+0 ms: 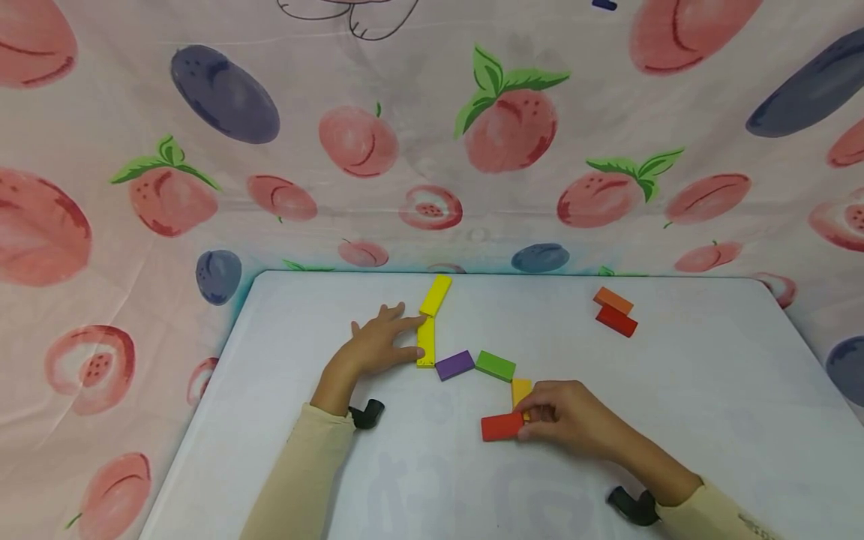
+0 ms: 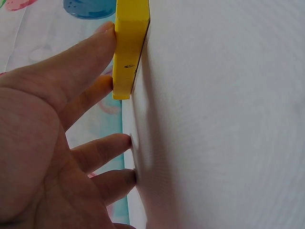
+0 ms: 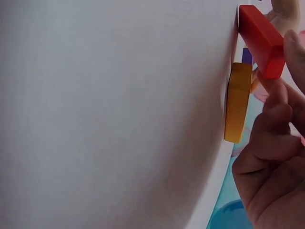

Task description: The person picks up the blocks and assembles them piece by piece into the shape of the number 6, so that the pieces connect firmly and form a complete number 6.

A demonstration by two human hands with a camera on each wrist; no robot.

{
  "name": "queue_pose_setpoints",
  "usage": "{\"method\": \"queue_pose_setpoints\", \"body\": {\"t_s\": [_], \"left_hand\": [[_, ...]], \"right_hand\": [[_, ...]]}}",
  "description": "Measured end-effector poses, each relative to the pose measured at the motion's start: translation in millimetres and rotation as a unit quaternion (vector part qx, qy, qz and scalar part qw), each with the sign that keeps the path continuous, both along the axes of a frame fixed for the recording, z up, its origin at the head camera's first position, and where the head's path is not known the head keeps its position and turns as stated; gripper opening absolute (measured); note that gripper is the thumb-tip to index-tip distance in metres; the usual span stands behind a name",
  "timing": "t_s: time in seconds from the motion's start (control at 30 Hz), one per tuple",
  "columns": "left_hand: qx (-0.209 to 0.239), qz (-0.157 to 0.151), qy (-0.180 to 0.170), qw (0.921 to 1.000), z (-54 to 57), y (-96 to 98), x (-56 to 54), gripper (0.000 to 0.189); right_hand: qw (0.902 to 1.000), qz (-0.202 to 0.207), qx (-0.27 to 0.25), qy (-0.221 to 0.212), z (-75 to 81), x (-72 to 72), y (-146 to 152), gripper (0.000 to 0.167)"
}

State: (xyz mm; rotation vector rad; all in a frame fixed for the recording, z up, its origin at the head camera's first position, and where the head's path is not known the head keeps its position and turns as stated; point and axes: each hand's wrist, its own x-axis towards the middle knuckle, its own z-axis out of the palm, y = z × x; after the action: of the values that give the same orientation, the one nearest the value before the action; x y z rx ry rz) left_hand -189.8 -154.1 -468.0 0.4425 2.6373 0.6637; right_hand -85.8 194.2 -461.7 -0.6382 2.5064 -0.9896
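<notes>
My left hand (image 1: 379, 341), fingers spread and mostly straight, touches the left side of a yellow block (image 1: 427, 341) with thumb and index finger. A second yellow block (image 1: 436, 295) meets its far end at an angle. My right hand (image 1: 574, 418) pinches one end of a red block (image 1: 501, 427) between thumb and fingers. Beside that end lies an amber block (image 1: 521, 389), partly hidden by the fingers in the head view. In the right wrist view the red block (image 3: 262, 40) is tilted, close by the amber block (image 3: 238, 105).
A purple block (image 1: 455, 365) and a green block (image 1: 496, 366) link the yellow and amber ones in a winding row. At the far right of the white table (image 1: 709, 390) lie an orange block (image 1: 613, 300) and another red block (image 1: 617, 322). A fruit-print cloth (image 1: 418, 97) hangs behind.
</notes>
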Motion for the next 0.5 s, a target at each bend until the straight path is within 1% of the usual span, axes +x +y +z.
{"method": "queue_pose_setpoints", "body": {"t_s": [0.2,0.5], "left_hand": [[0.0,0.003,-0.003,1.0,1.4,0.8,0.6,0.064],[-0.004,0.004,-0.004,1.0,1.9,1.0,0.5,0.064]], "right_hand": [[0.9997,0.01,0.024,0.004,-0.5,0.1,-2.4,0.032],[0.9981,0.014,0.059,-0.006,0.6,-0.3,-5.6,0.035]]}}
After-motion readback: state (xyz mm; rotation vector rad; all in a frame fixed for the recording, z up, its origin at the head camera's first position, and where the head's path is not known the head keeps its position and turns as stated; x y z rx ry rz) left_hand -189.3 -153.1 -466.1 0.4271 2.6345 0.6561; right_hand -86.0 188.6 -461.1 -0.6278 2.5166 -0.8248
